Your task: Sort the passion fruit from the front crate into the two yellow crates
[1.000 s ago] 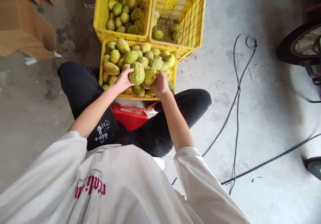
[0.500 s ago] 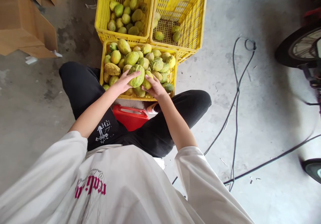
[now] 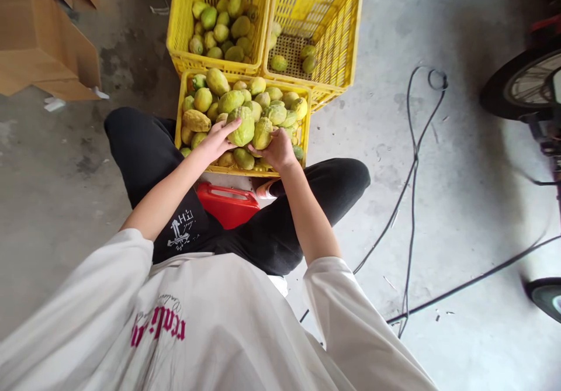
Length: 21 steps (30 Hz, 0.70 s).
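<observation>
My left hand is closed round a large, bumpy green-yellow fruit, thumb on its upper side. Beside it my right hand grips a smaller oval yellow-green fruit from the right and below. The two fruits are close together, above a low yellow crate heaped with similar fruits, some greener and some yellower. My palms are turned out of sight, and the fingers under both fruits are partly hidden.
Behind the low crate stand two taller yellow crates: the left one holds many fruits, the right one a few. A red container sits between my legs. Cardboard is at left; a black cable and wheels are at right.
The smaller fruit has turned in my right hand and shifted slightly right, with that hand's wrist rotating. The larger fruit has turned a little in my left hand.
</observation>
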{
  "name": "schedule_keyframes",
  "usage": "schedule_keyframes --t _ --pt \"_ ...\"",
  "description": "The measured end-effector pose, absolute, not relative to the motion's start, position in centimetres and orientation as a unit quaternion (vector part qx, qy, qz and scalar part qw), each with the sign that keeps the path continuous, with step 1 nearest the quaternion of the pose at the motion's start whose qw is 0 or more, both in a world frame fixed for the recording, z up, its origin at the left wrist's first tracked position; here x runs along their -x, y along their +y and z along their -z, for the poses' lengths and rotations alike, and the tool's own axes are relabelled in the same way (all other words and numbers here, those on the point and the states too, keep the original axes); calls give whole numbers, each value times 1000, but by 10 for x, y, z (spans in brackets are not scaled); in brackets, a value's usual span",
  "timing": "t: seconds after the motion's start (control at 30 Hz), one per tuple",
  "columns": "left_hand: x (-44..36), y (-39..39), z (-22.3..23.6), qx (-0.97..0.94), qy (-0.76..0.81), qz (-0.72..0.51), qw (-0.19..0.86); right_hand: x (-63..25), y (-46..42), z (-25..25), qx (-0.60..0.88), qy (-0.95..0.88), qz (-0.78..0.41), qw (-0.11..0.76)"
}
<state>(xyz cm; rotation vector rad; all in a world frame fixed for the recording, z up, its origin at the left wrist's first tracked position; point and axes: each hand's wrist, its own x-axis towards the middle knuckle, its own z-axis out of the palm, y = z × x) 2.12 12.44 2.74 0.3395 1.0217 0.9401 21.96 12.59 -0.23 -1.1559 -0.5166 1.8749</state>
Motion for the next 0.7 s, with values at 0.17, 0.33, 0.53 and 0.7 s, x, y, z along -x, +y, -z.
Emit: schedule_keyframes --t 0.17,0.33,0.53,0.7 --pt "-24 121 -28 -149 449 -459 752 -215 122 -1 469 -230 -747 412" --pt "-28 117 -26 -164 459 -458 744 -215 119 -5 483 -241 -725 427" --pt "-27 119 -29 -133 468 -407 773 -219 118 1 514 -246 -705 421" --pt "-25 125 -31 -121 443 -417 784 -223 126 3 517 -216 -705 435"
